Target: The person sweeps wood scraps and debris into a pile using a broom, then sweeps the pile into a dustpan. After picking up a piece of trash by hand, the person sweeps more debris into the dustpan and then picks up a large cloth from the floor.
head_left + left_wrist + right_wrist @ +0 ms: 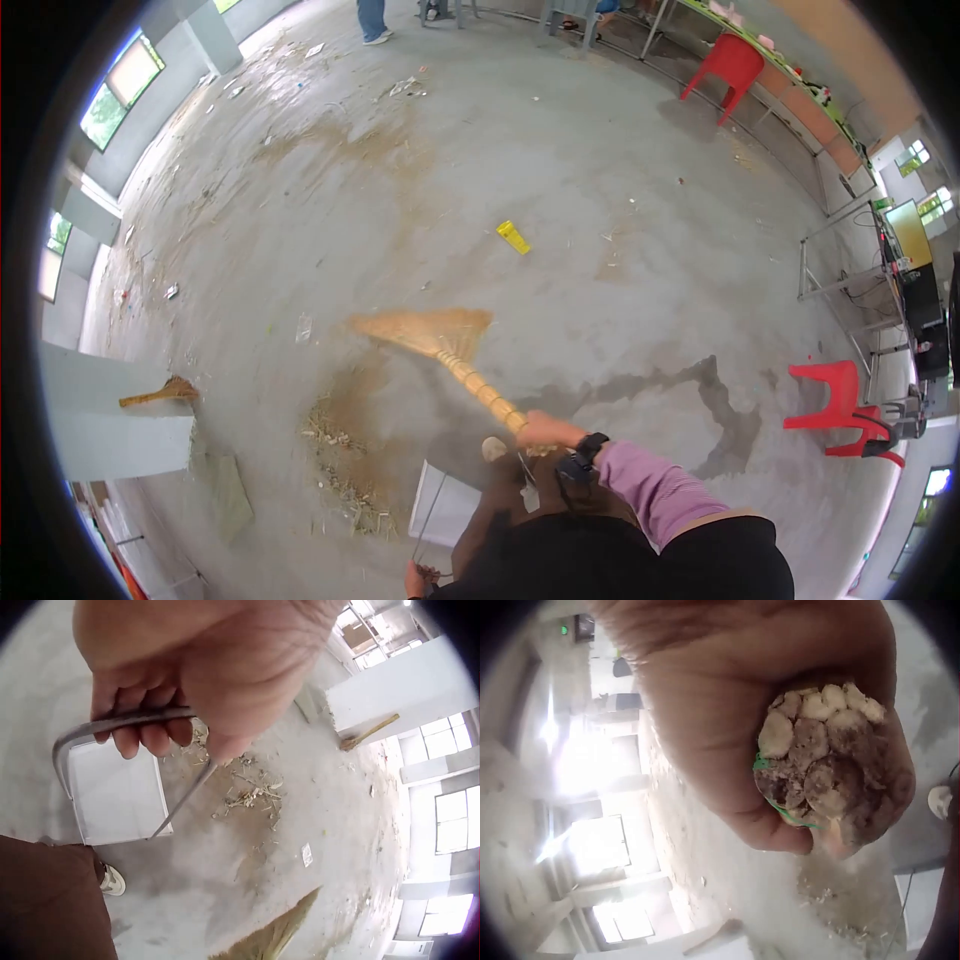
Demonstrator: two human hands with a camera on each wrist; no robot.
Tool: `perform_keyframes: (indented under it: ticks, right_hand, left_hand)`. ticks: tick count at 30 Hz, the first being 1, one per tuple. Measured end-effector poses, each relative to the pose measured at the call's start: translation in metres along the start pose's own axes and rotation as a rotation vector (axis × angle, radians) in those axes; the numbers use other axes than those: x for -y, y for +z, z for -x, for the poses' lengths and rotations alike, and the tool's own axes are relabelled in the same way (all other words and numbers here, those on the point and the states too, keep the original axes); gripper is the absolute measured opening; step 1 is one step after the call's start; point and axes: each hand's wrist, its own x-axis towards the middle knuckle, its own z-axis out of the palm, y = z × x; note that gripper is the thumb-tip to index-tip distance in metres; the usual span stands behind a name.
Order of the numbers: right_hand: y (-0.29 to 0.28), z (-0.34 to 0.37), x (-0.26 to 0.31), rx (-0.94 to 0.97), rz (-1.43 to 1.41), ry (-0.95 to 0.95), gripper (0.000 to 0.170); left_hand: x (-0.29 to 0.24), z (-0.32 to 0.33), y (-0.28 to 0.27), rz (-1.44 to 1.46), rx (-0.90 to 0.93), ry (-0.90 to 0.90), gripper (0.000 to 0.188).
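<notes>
The right hand (552, 430) grips the bound handle of a straw broom (470, 380), its fan-shaped head blurred over the concrete floor. In the right wrist view the fingers wrap round the handle's cut end (821, 754). Low in the head view, the left hand (420, 578) holds the thin metal handle of a white dustpan (450, 510); the left wrist view shows fingers curled round that handle (135, 720), with the pan (118, 791) below. Beside the pan lies a heap of straw bits and dirt (345, 465).
A yellow packet (513, 237) lies ahead. At left a second small broom (160, 392) is by a pillar (120, 420). Red chairs (830, 395) and desks line the right side; litter is scattered at upper left. A damp streak (715, 400) marks the floor at right.
</notes>
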Motion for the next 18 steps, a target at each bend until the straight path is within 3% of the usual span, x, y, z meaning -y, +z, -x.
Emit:
perform_keyframes:
  ticks: [1,4,7,10,13,16,18]
  right_hand:
    - [-0.014,0.006,-0.009,-0.061,0.014,0.028,0.021]
    - [-0.057,0.039,-0.035,-0.118,-0.298,0.064,0.019]
    - [-0.094,0.055,-0.069,-0.237,-0.492,0.123,0.015]
    - [-0.132,0.054,-0.105,-0.392,-0.741,0.084,0.013]
    - [-0.182,0.043,-0.133,-0.501,-0.971,0.086,0.011]
    - [-0.229,0.024,-0.161,-0.573,-1.169,0.066,0.01]
    - [-0.262,0.006,-0.179,-0.571,-1.261,0.069,0.01]
  left_hand:
    - [-0.003,-0.004,0.005,-0.015,0.032,0.009,0.039]
    - [-0.013,-0.02,0.023,-0.199,0.019,0.063,0.039]
    - [-0.028,-0.015,0.046,-0.364,0.166,-0.016,0.039]
    - [-0.03,-0.008,0.079,-0.161,0.004,-0.068,0.04]
    - [-0.027,0.012,0.114,-0.294,-0.019,0.067,0.036]
    - [-0.038,0.008,0.128,-0.327,0.082,0.019,0.032]
    - [-0.04,0.017,0.144,-0.361,0.017,0.028,0.031]
